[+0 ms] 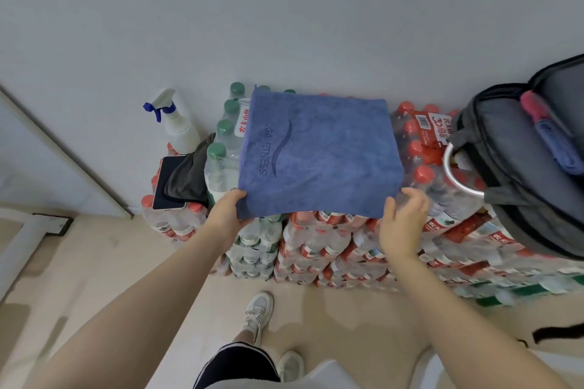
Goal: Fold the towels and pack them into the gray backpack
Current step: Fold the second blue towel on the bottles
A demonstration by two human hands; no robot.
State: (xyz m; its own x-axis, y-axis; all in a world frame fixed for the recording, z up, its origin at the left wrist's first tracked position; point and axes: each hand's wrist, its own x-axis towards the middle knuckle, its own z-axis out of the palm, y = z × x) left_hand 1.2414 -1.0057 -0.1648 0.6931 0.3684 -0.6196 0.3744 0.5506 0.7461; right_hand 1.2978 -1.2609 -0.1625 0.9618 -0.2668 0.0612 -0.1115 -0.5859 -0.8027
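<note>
A blue towel point(319, 155) with dark lettering lies folded into a square on top of stacked packs of bottled water. My left hand point(226, 215) grips its near left corner, thumb on top and fingers underneath. My right hand point(403, 224) hovers at the near right corner with its fingers spread and relaxed, touching or just off the edge. The gray backpack point(518, 174) stands open at the right on the bottle packs. Inside it I see a folded pink towel point(534, 109) and a folded blue towel point(565, 151).
Shrink-wrapped water bottle packs point(319, 246) form the work surface against a white wall. A white spray bottle point(177, 126), a dark cloth point(189, 174) and a phone point(169, 181) sit at the left. A metal ring point(458, 177) lies beside the backpack. My shoes are on the beige floor below.
</note>
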